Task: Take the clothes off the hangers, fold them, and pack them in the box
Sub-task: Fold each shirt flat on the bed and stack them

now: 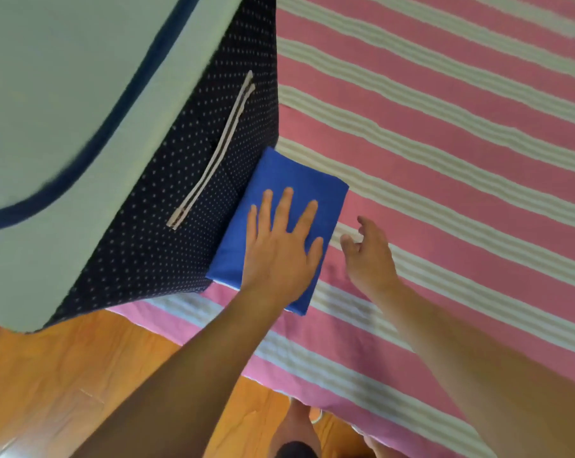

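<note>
Left hand [281, 246] lay flat, fingers spread, pressing folded blue cotton garment [281, 180]; right hand [368, 256] hovered beside it, loosely curled, empty. Garment sat on pink-and-cream striped bedsheet [444, 133], against navy polka-dot fabric storage box [167, 166]. I judged bundle soft, light, liable to unfold; best lifted from both short ends.

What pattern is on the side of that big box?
Dark navy with small white dots, on the box; the head view shows it.
</note>
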